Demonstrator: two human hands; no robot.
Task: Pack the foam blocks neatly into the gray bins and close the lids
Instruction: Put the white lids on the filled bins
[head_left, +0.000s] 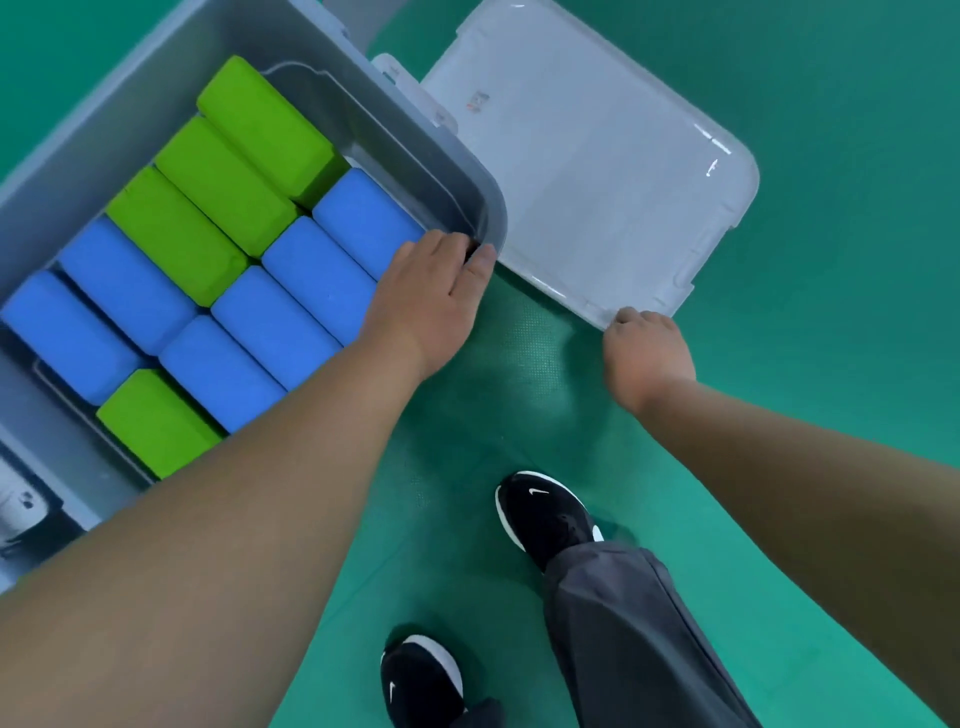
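Observation:
A gray bin (156, 78) stands on the green floor at the left, filled with several blue foam blocks (322, 270) and several green foam blocks (228, 182) lying side by side in rows. My left hand (431, 296) grips the bin's near right corner, fingers curled over the rim. The translucent lid (587, 166) lies flat on the floor to the right of the bin. My right hand (649, 348) holds the lid's near corner, fingers curled around its edge.
The green mat floor (831, 364) surrounds the bin and lid. My two feet in black shoes (545, 514) stand just below the hands. A white latch part (405, 78) sits between bin and lid. Something white and black (26, 509) shows at the lower left edge.

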